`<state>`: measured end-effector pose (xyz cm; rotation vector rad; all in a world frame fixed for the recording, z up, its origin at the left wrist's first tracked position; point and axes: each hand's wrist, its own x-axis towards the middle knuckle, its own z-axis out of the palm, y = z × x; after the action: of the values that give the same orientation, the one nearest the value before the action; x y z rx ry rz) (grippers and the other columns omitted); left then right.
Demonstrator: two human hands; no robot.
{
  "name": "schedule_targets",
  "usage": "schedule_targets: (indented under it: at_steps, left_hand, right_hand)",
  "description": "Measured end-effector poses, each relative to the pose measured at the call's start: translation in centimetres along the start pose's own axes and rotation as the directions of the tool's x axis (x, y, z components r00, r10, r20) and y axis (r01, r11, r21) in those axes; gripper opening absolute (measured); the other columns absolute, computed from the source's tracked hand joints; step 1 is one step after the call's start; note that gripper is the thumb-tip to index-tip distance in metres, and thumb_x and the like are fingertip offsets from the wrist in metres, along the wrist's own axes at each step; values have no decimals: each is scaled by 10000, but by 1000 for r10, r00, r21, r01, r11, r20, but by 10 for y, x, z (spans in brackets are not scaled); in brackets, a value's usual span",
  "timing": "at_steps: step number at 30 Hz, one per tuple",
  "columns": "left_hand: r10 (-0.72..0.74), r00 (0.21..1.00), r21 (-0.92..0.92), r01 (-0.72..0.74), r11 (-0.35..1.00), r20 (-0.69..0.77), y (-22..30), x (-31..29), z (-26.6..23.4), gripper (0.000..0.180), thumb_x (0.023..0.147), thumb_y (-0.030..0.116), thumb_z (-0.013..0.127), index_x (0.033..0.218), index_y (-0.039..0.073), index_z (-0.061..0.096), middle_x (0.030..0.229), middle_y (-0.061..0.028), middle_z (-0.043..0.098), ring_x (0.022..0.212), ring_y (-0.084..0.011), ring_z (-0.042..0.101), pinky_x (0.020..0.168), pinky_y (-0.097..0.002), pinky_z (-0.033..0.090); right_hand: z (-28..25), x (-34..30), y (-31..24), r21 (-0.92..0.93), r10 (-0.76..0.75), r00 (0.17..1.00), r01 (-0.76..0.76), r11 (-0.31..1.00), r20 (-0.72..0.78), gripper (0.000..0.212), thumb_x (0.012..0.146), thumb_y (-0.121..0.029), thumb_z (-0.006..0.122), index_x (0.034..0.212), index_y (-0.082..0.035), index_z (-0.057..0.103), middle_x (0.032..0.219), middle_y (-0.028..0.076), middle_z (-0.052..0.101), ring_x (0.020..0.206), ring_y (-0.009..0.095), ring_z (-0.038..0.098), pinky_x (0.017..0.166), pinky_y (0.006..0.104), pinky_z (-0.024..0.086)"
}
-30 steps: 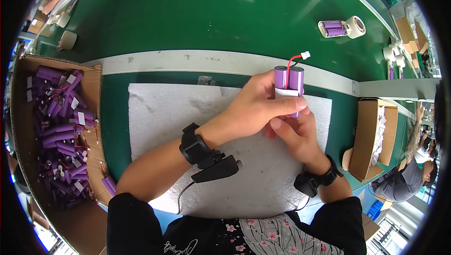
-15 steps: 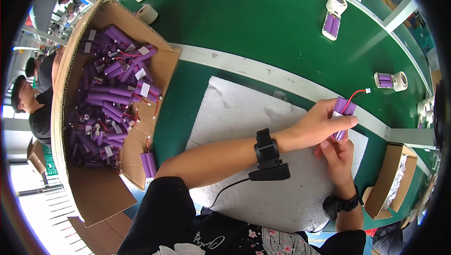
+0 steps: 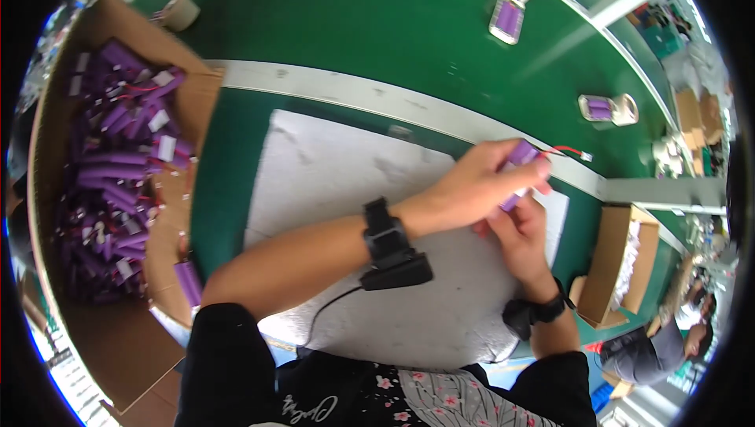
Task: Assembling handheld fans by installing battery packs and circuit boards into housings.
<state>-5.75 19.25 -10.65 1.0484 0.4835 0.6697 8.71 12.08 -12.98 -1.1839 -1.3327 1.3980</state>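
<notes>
Cardboard box (image 3: 55, 152) at 9 o'clock, full of purple cells w/ wires, many blurred at rim. Grey mat (image 3: 330, 183) centre. Left hand (image 3: 480, 187) clenched around purple battery pack (image 3: 521, 153), held above mat at approx 2 o'clock of centre. Right hand (image 3: 515, 234) under it, fingers pinching pack's lower end. Pack prob rigid, dense, smooth shrink-wrap, so slippery; grip the body, not the thin red lead (image 3: 568, 150). Most of pack hidden by fingers; connector too small to make out.

both hands (image 3: 503, 199) with the purple battery pack (image 3: 521, 155) shifted slightly lower.
</notes>
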Motion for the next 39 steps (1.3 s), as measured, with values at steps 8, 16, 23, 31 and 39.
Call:
schedule_targets:
  at_steps: [8, 16, 23, 31, 39]
  left_hand:
    - [29, 999, -66, -26, 997, 35, -11, 5, -4, 589, 987, 494, 305, 1207, -8, 522, 945, -121, 669, 713, -129, 624, 513, -221, 474]
    - [53, 999, -122, -54, 991, -12, -5, 2, -4, 577, 991, 496, 311, 1217, 4, 510, 900, -118, 663, 619, -114, 612, 429, -222, 449]
    - [29, 998, -100, -34, 994, -46, -9, 9, -9, 477, 1006, 404, 361, 1271, 30, 494, 918, -113, 669, 718, -118, 633, 571, -208, 496]
    - [314, 880, 9, -333, 943, -356, -7, 15, -5, 396, 1007, 355, 398, 1218, 42, 521, 934, -99, 654, 680, -117, 614, 574, -227, 501]
    - [47, 992, 189, -25, 982, -113, -2, 2, 1, 394, 1000, 342, 426, 1277, 61, 438, 878, -74, 622, 613, -115, 576, 483, -247, 450]
  right_hand:
    - [4, 0, -13, 20, -10, 1000, 10, 1000, 13, 157, 943, -108, 520, 1061, -8, 549, 844, 65, 621, 715, 137, 599, 620, 253, 484]
    - [2, 1, -11, 105, 14, 1000, -15, 994, 12, 184, 946, -112, 538, 1099, -11, 533, 897, 68, 639, 714, 112, 593, 616, 245, 490]
    - [4, 3, -13, 4, 1, 1000, -1, 1000, 24, 248, 958, -134, 479, 1159, 10, 504, 886, 92, 614, 707, 144, 598, 582, 250, 479]
    - [-3, 5, -10, 269, -37, 963, 111, 957, -267, 316, 967, -162, 457, 1233, 10, 470, 1002, 112, 610, 779, 155, 588, 669, 281, 474]
    - [0, 7, -7, -68, -281, 809, 289, 955, -516, 367, 968, -172, 483, 1279, 21, 470, 1091, 89, 597, 979, 171, 560, 843, 327, 448]
